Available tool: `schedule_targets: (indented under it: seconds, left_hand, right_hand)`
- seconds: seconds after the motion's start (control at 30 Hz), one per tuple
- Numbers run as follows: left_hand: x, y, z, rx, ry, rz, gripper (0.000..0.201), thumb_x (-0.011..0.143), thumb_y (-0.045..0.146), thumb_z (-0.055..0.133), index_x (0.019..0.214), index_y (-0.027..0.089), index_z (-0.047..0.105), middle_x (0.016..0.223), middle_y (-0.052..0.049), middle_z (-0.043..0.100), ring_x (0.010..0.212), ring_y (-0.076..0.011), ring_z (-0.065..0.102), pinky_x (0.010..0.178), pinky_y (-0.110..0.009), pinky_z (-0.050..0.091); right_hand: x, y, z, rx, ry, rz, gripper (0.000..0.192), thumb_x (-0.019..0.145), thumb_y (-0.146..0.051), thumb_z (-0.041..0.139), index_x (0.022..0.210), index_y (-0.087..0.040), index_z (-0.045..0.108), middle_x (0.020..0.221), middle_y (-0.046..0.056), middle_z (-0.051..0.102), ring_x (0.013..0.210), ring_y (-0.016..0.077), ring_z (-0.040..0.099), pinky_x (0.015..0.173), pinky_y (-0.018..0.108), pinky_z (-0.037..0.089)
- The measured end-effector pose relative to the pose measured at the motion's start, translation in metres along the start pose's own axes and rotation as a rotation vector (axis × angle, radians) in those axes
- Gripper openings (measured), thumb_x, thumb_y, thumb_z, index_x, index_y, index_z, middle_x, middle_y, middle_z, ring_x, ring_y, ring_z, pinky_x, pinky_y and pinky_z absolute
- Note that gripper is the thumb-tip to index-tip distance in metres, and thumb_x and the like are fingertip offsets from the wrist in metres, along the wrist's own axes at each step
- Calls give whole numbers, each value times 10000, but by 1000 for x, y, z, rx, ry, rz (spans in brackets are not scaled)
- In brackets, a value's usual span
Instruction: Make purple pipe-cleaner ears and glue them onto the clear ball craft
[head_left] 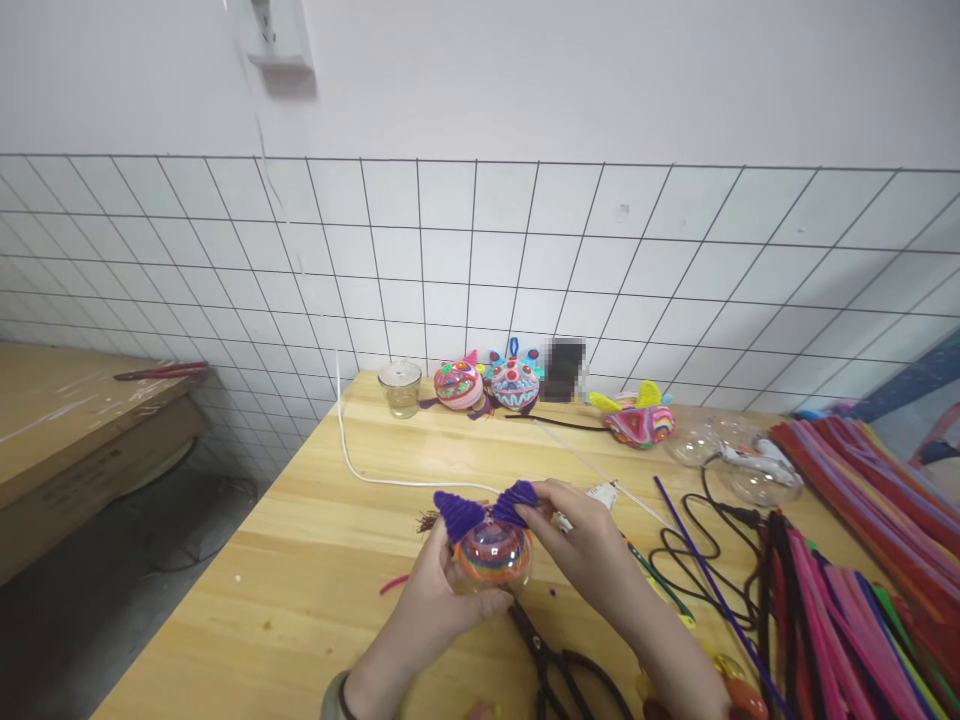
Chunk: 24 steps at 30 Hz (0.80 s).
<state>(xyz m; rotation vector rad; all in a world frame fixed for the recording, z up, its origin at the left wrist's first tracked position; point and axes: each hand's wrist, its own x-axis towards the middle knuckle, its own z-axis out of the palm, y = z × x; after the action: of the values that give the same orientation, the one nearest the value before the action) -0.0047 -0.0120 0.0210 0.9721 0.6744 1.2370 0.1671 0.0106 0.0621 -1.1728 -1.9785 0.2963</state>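
Observation:
My left hand (454,600) is wrapped round a clear plastic ball (491,575) with rainbow-coloured bands on its far part. On top of the ball sits a purple fuzzy bow-shaped piece, its left lobe (459,516) beside my left fingers. The thumb and fingers of my right hand (566,525) pinch the right purple lobe (516,500). Black-handled scissors (551,655) lie on the table just below the ball, their tips hidden near my left thumb. A pink pipe cleaner scrap (394,584) rests left of my left hand.
Finished-looking colourful fish ornaments (514,382) stand along the tiled wall, with a glass cup (401,390) at their left. Bundled pipe cleaners (847,620), a black cable (701,560) and clear plastic balls (761,480) crowd the right side. A white cord (382,483) crosses the wooden table.

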Motion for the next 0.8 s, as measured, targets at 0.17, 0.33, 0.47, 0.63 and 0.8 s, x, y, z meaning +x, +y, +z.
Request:
schedule_targets:
  seconds: [0.17, 0.33, 0.47, 0.63, 0.8]
  left_hand:
    - [0, 2, 1, -4, -8, -14, 643, 509, 191, 855, 1090, 207, 578, 1145, -131, 649, 1080, -322, 581, 914, -420, 454]
    - [0, 1, -1, -16, -36, -14, 680, 514, 198, 855, 1123, 196, 552, 1192, -135, 622, 1099, -314, 570, 926, -418, 447]
    - [0, -2, -2, -17, -45, -13, 694, 517, 180, 854, 1133, 201, 535, 1208, -133, 610, 1121, -311, 554, 934, -418, 442]
    - [1, -4, -4, -36, -63, -11, 672, 529, 184, 849, 1123, 205, 535, 1199, -124, 610, 1136, -316, 544, 943, -424, 433]
    - [1, -5, -5, -19, -62, -14, 703, 534, 186, 847, 1158, 208, 525, 1230, -129, 596, 1148, -315, 534, 964, -432, 415]
  right_hand:
    - [-1, 1, 1, 16, -7, 29, 117, 878, -232, 536, 812, -197, 626, 656, 11, 628, 579, 151, 568, 563, 239, 470]
    - [0, -1, 0, 16, -17, 35, 111, 873, -202, 537, 794, -194, 614, 622, -2, 600, 554, 141, 542, 551, 230, 460]
    - [0, -1, 0, 12, -21, 41, 117, 865, -189, 549, 763, -191, 606, 614, -6, 591, 554, 141, 537, 547, 230, 452]
    - [-1, 0, 0, 12, -29, 53, 106, 865, -192, 550, 783, -188, 617, 627, -4, 604, 562, 141, 545, 549, 231, 448]
    - [-1, 2, 0, 16, -30, 56, 111, 857, -198, 564, 774, -186, 637, 602, -5, 611, 536, 141, 543, 526, 228, 439]
